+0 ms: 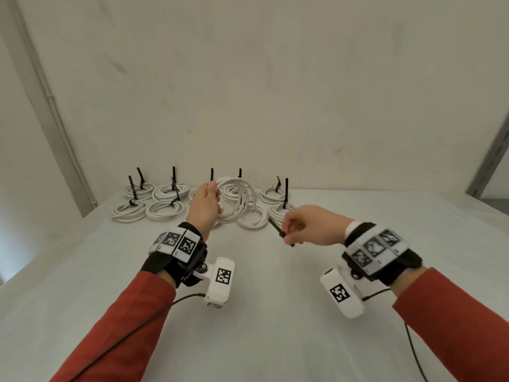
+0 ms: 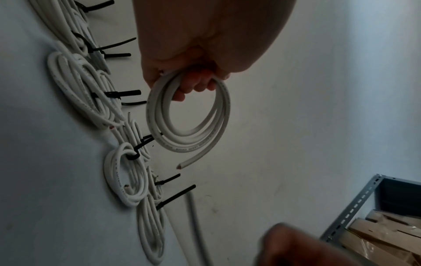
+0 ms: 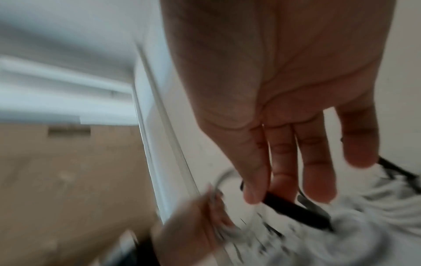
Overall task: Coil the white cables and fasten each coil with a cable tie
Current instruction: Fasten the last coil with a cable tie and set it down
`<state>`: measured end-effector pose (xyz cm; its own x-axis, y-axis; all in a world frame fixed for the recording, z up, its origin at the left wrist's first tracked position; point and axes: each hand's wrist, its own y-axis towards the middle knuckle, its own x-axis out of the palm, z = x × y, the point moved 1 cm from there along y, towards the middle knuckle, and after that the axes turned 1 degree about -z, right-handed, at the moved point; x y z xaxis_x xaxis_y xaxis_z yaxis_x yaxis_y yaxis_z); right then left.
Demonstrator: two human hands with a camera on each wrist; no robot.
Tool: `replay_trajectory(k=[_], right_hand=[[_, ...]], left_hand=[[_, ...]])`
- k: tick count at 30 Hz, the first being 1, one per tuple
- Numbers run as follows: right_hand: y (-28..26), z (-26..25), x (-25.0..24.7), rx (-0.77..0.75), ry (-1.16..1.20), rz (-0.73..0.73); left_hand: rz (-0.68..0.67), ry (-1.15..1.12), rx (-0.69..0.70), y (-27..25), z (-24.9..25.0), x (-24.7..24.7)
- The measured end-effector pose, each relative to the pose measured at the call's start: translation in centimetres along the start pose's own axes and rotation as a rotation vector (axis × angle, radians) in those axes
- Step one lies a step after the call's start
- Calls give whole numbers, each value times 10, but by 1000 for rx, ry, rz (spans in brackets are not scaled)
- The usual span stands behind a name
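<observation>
The left hand (image 1: 204, 206) holds a loose coil (image 1: 236, 198) of white cable upright above the worktop (image 1: 275, 312), its grip clamped on the turns at about nine o'clock on the ring; the wrist view shows the fingers hooked through the middle and one cut end (image 2: 182, 164) hanging free at the bottom. The right hand (image 1: 311, 228) pinches a black cable tie (image 1: 279, 232) between thumb and fingertips, its grip closed on the strap, with the free end pointing toward eleven o'clock at the coil. To do this well, I would say the tie should pass through the ring close beside the left fingers, where the turns are already bunched, and catch the dangling end too, so nothing springs out once it is pulled snug. Which end of the tie leads I cannot tell. At twelve o'clock, along the wall, lie the finished coils (image 1: 165, 210), each with a black tail standing up; two sit just behind and below the raised coil. Those tails could snag the strap, so working well above them looks wiser. The right wrist view is too smeared to add much.
</observation>
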<state>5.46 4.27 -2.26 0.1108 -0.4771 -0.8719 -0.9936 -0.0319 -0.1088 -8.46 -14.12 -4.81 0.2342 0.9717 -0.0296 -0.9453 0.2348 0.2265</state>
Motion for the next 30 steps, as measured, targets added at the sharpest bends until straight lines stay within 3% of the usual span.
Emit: replay_trajectory(k=[3,6,13,19,23,27,30], right_hand=[[-14,-17,-23,-152,496,103],[-21,-34,-32,-242,671,113],[12,-38,-18,-201,560,190],[34,-31,-15,-232,454,474],[39,-29,-16,-265,412,588],[37,-22,-18,-207,551,574],[34,-19,-16,-197,719,467]], left_hand=[[22,-15,7,7,0,-4],[19,3,27,9,1,-3],[-14,26,39,4,3,11],[-149,9,36,-4,12,20],[-300,-43,-26,-11,13,19],[-502,19,19,-16,16,16],[-538,94,87,-23,19,21]])
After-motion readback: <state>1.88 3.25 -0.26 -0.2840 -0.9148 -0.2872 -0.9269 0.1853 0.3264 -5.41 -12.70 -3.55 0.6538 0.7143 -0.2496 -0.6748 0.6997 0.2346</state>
